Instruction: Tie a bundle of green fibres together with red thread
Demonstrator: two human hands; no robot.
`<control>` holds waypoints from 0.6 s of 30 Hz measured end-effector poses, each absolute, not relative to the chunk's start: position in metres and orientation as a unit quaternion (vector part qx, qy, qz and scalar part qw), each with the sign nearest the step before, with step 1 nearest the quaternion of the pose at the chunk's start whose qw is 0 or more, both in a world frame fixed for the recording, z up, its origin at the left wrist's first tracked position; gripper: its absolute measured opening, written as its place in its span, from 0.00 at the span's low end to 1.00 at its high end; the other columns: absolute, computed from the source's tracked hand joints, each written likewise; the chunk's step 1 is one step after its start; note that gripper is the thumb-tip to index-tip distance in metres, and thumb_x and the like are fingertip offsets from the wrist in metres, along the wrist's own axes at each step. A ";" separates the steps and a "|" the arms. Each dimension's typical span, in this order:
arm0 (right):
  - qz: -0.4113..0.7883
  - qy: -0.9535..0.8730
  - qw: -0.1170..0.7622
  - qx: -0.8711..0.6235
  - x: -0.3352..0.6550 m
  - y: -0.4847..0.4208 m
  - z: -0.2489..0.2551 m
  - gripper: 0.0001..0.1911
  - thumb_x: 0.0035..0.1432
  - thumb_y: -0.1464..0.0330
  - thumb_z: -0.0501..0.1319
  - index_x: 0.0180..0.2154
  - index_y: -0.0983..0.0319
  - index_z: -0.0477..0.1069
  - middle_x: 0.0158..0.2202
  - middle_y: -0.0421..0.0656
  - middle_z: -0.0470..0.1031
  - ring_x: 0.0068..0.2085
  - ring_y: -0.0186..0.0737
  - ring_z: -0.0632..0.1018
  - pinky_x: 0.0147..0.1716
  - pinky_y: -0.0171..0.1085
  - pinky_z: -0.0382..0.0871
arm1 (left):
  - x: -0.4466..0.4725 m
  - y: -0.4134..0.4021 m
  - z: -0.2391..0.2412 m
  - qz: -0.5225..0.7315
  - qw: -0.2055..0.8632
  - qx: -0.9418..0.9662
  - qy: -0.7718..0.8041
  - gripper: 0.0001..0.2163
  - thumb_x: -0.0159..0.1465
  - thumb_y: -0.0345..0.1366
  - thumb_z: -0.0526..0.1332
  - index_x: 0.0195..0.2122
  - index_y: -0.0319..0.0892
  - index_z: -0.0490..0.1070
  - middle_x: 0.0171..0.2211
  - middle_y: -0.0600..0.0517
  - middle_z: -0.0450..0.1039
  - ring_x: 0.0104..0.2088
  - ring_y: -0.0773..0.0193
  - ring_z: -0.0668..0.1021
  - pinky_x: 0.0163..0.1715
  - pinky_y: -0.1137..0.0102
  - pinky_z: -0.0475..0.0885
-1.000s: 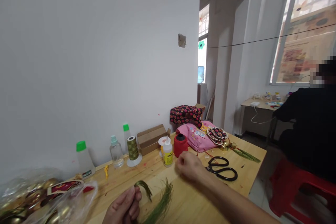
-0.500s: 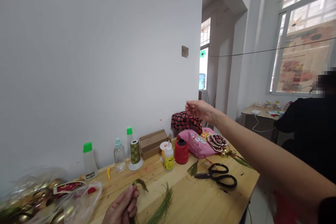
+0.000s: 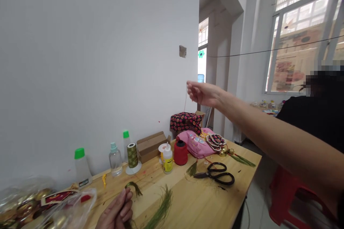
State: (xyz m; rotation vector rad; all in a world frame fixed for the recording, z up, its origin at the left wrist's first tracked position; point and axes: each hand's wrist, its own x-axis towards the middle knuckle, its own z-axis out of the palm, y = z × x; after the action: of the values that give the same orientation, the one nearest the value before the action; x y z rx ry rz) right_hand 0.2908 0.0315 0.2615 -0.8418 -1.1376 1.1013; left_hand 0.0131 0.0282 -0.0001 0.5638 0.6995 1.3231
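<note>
Pinching a red thread (image 3: pixel 185 96), the right hand (image 3: pixel 200 93) is raised high above the spool (image 3: pixel 180 152). Thread hangs straight down. Left hand (image 3: pixel 115 213) grips a green tuft (image 3: pixel 133 186) low, near the table (image 3: pixel 193 200).

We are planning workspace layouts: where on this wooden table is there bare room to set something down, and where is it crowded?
Bare wood lies between the green fibres and the black scissors, out to the table edge. Crowded: bottles and spools along the wall, around the red spool, and the plastic bag at the near left.

Right hand (image 3: pixel 201 93) lifted from table toward twelve o'clock, drawing red thread (image 3: pixel 185 100) up off spool (image 3: pixel 180 152).
</note>
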 end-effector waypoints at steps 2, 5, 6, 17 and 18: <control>0.512 -0.490 0.607 -0.360 0.285 0.010 0.234 0.10 0.54 0.73 0.56 0.21 0.65 0.65 0.16 0.35 0.66 0.18 0.23 0.67 0.18 0.23 0.63 | 0.013 0.027 0.002 0.601 0.699 0.242 0.302 0.01 0.48 0.27 0.62 0.23 0.36 0.71 0.20 0.55 0.66 0.14 0.77 0.62 0.09 0.82 0.61; 0.603 -0.444 0.569 -0.338 0.275 -0.022 0.190 0.06 0.54 0.72 0.56 0.27 0.67 0.69 0.20 0.37 0.70 0.21 0.23 0.70 0.22 0.22 0.65 | 0.014 0.024 0.006 0.606 0.696 0.234 0.307 0.06 0.54 0.24 0.56 0.25 0.36 0.71 0.20 0.55 0.68 0.15 0.76 0.67 0.11 0.81 0.66; 0.622 -0.433 0.561 -0.334 0.270 -0.031 0.177 0.06 0.55 0.72 0.56 0.30 0.67 0.70 0.23 0.39 0.71 0.23 0.23 0.71 0.24 0.22 0.66 | 0.015 0.023 0.008 0.605 0.694 0.227 0.316 0.08 0.55 0.23 0.54 0.26 0.36 0.71 0.20 0.54 0.69 0.15 0.75 0.69 0.13 0.80 0.68; 0.620 -0.502 0.485 -0.358 0.227 -0.045 0.107 0.07 0.40 0.69 0.66 0.23 0.66 0.72 0.21 0.36 0.68 0.23 0.26 0.65 0.27 0.28 0.57 | 0.049 -0.013 0.051 0.540 0.796 0.206 0.178 0.06 0.52 0.30 0.60 0.22 0.44 0.75 0.42 0.47 0.73 0.46 0.53 0.70 0.42 0.58 0.67; 0.622 -0.513 0.480 -0.345 0.225 -0.046 0.104 0.07 0.40 0.68 0.66 0.24 0.67 0.73 0.21 0.37 0.69 0.24 0.27 0.66 0.28 0.29 0.57 | 0.053 -0.016 0.051 0.533 0.798 0.224 0.170 0.03 0.49 0.31 0.63 0.22 0.46 0.75 0.43 0.48 0.73 0.48 0.52 0.69 0.43 0.57 0.66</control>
State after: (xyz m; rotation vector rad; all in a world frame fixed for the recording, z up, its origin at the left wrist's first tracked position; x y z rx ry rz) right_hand 0.2250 -0.0459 0.1043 -0.8424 -1.2505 1.5180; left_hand 0.0532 -0.0159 0.0507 0.4808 0.3643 1.1437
